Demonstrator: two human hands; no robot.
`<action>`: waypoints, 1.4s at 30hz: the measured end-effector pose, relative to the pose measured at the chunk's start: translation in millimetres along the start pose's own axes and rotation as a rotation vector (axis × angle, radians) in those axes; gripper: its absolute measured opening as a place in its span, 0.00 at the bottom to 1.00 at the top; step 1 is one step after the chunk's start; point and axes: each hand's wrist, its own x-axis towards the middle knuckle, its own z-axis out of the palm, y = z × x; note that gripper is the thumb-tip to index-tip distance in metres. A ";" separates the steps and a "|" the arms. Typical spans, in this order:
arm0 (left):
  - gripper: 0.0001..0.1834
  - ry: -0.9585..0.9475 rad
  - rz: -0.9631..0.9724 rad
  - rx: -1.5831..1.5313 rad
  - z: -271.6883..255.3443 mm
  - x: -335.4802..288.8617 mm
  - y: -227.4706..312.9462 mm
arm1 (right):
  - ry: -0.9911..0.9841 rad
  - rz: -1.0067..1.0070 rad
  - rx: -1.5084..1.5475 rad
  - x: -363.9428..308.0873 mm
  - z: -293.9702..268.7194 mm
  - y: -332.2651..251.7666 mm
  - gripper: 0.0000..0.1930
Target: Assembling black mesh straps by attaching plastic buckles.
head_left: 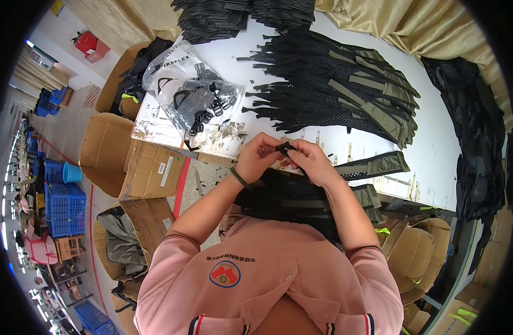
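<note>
At the table's near edge my left hand [256,158] and my right hand [314,163] meet, fingertips pinched on a small black buckle [284,147]. Fingers cover much of it, so its exact shape is hard to make out. Beside my right hand, a black and olive shoulder strap [376,166] lies over the table edge. More black mesh straps [290,195] hang across my lap below my forearms. Just beyond my hands, left of the middle, a clear plastic bag [166,92] rests on the table with several black plastic buckles [218,103] in and beside it.
A big pile of mesh straps [334,78] covers the middle of the white table [438,151]. Stacked black strips [211,19] lie at the back. Cardboard boxes [147,167] stand at the left, another carton [421,251] at the right. Black fabric [468,134] hangs over the right edge.
</note>
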 end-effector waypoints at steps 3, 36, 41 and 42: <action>0.13 -0.009 0.047 -0.011 3.3 0.1 -0.1 | 0.011 -0.007 0.083 2.3 -2.9 5.5 0.07; 0.14 0.107 0.183 0.088 8.3 -8.4 -7.9 | 0.119 -0.009 0.021 -6.8 9.8 -2.5 0.08; 0.14 0.101 0.249 0.146 10.2 -9.7 -5.7 | 0.112 0.017 0.104 -7.9 9.6 -1.4 0.08; 0.14 0.100 0.261 0.166 11.3 -9.9 -4.0 | 0.104 0.013 0.172 -8.1 9.4 -0.7 0.07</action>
